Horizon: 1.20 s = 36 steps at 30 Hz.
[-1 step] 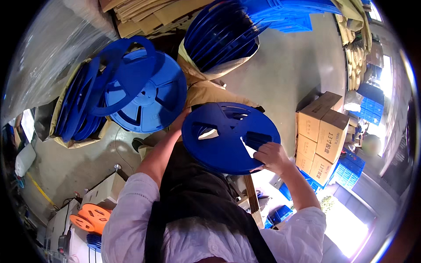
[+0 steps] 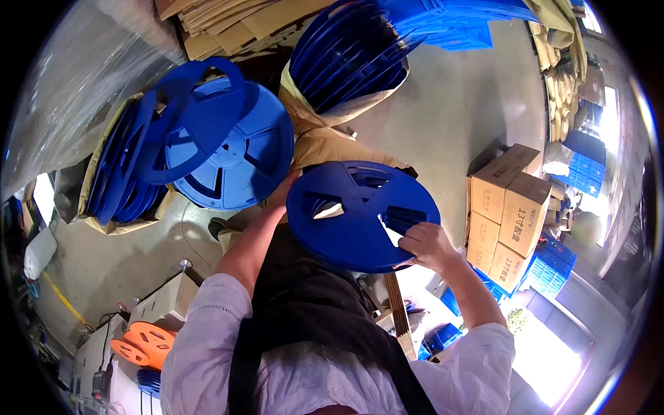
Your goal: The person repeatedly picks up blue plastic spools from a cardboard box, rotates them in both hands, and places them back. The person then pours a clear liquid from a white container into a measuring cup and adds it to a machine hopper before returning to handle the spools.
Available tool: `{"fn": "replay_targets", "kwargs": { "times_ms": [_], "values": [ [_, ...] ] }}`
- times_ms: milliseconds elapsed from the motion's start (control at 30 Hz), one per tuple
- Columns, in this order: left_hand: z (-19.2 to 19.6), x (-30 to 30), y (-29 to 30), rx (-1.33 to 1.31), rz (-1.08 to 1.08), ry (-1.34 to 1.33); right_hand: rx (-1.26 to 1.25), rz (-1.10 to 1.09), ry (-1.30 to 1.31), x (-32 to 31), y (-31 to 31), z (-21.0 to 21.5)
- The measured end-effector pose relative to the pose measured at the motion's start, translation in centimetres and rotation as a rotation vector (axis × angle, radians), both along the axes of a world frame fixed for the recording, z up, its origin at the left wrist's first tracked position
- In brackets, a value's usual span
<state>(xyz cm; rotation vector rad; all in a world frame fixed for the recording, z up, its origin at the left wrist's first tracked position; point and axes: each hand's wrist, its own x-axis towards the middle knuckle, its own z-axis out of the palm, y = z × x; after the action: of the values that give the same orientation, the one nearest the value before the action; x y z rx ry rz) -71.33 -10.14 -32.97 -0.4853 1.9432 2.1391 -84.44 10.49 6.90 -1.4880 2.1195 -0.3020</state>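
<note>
In front of my body a round blue plastic reel (image 2: 339, 235) is tilted, with cut-out windows in its disc. My right hand (image 2: 423, 245) is closed on its near right rim, the fingers at the edge of a window. At the far left rim my left hand (image 2: 289, 182) grips the reel, its fingers mostly hidden behind the disc. More blue edges show through the windows. Left of it lies another blue reel (image 2: 266, 142) with a loose blue flange (image 2: 232, 72) resting over it.
Blue discs fill a tan sack (image 2: 377, 100) ahead and another sack (image 2: 166, 207) at left. Cartons (image 2: 519, 214) are stacked at right, flattened cardboard (image 2: 242, 21) at the back. Orange reels (image 2: 149, 342) sit lower left. A thin cord (image 2: 185, 232) crosses the floor.
The reel and my right hand have shifted very slightly; both hands keep their places at the rim. Nothing else has visibly moved.
</note>
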Motion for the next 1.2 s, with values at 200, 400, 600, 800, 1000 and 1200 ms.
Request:
{"fn": "replay_targets", "kwargs": {
  "times_ms": [200,400,600,800,1000,1200],
  "values": [
    [5.6,-1.9,-1.1,0.349,0.041,-0.237,0.099,-0.020,-0.002,1.3,1.9,-3.4],
    [7.8,-2.5,-1.9,-0.141,-0.227,-0.149,0.298,-0.093,0.014,-0.1,0.4,-11.1],
    [8.6,-3.3,-1.7,-0.300,-0.244,-0.016,0.818,0.051,-0.255,-6.1,-5.9,-19.9],
    [12.8,-4.1,-0.5,-0.526,-0.002,0.294,0.273,-0.173,-0.045,-4.5,-8.6,-24.6],
    [14.5,6.5,-0.4,-0.340,-0.012,0.305,0.419,0.042,-0.046,2.5,0.9,-25.2],
    [19.3,28.4,-8.9,-0.226,0.550,-0.252,0.648,0.542,-0.310,8.2,-10.9,-25.4]
  ]
}}
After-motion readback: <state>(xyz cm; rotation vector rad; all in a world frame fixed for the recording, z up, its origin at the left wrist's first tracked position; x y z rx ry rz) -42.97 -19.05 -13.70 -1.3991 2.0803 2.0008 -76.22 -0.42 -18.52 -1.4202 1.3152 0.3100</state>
